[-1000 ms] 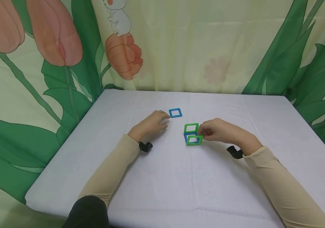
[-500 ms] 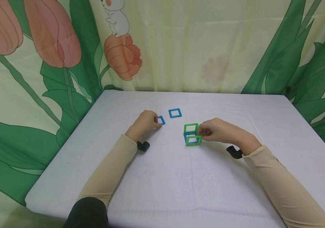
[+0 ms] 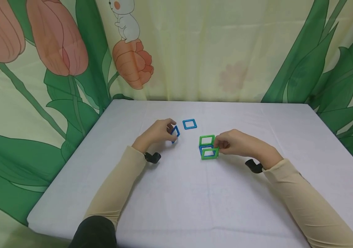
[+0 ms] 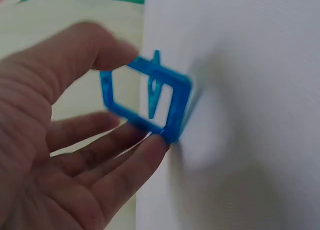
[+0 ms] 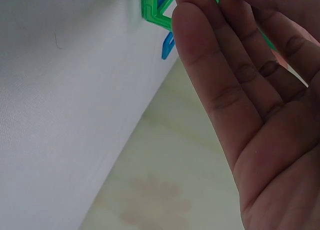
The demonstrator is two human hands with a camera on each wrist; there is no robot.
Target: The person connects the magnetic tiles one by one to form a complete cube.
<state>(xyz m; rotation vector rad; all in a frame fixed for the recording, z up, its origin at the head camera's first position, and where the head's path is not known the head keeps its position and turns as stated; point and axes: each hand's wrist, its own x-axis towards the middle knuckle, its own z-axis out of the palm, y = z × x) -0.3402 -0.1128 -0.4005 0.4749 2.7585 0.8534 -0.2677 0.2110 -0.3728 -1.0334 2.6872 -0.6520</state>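
Tabletop edge (image 3: pixel 241 103) seemingly well beyond frames (image 3: pixel 190 128)

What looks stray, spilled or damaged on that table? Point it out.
One small oddity: a thin, hair-like strand lies on the white tablecloth in the right wrist view, unlike anything else there. The flat blue square frame sits apart from the green-and-blue construction; nothing looks spilled or visibly broken.

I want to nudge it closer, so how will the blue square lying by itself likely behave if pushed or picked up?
The loose blue square probably slides rather than rolls or tips, since it lies flat with straight sides. It's likely light, being an open frame. It should feel stiff: the similar square in the left hand looks unbent.
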